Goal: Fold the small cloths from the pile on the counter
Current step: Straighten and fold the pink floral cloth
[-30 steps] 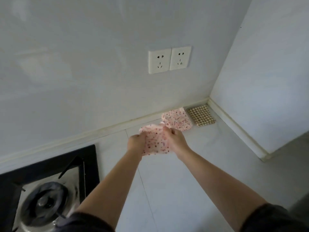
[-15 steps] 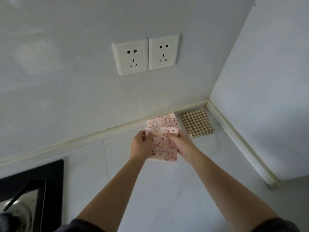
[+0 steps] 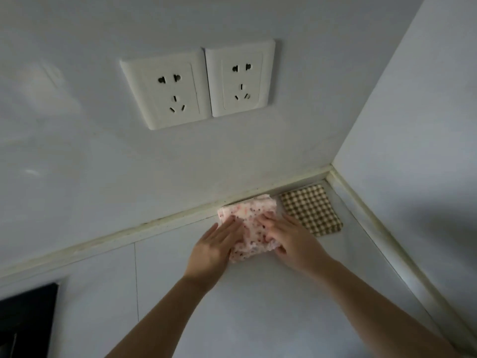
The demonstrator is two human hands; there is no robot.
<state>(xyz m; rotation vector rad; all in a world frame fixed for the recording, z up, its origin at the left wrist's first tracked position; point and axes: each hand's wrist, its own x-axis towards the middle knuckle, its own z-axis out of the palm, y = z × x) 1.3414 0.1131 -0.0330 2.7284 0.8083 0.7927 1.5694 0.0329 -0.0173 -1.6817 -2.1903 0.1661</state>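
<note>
Head view: I see the black hob [image 3: 25, 313] at far left. The left hand [image 3: 214, 251] lies flat on the pink spotted cloth [image 3: 249, 223], fingers straight and close together. The cloth sits folded on the counter [image 3: 258, 306] against the back wall. The right hand [image 3: 291, 241] presses it likewise, fingers extended, and the checked cloth [image 3: 311, 209] lies just beside it.

The speckled pink cloth [image 3: 251, 229] looks soft and fleecy, though blur hides its weave. The checked cloth [image 3: 311, 209] is woven and matt. The counter [image 3: 258, 306] is smooth, faintly glossy; the sockets [image 3: 198, 85] are smooth plastic.
</note>
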